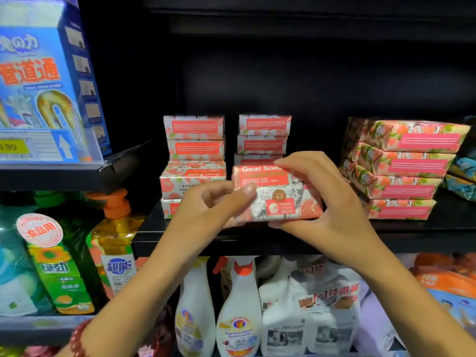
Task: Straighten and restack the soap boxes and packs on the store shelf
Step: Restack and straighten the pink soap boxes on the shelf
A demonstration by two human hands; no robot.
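**Goat Soap box held in both hands at the shelf's front edge**

The black shelf (386,225) runs across the middle, with deep dark room above the goods up to the board overhead. A big blue box (38,81) stands on the higher shelf at left, its price rail jutting out at the edge.

At right, four wrapped packs (407,171) are piled unevenly, corners skewed and ends stepped. A bare strip of shelf lies in front of them, and blue-patterned packs (461,176) sit just beside them at the frame's edge.

The left stack (194,148) has two square boxes on top. The third box tilts forward, its lettering upside down, and overhangs the one below.

The middle stack (262,135) shows two neat boxes and part of a third behind the held one. A dark gap separates the two stacks, and a wider one lies between the middle stack and the packs.

The Goat Soap box (280,197) is in front of the middle stack, face toward the camera, slightly tilted, above the shelf's front lip. The right hand (332,202) grips its right end, fingers curled over the top edge and thumb beneath. The left hand (206,204) holds the left end, thumb pressed on the face and fingers curled behind.

Bottles (239,305) fill the shelf below.
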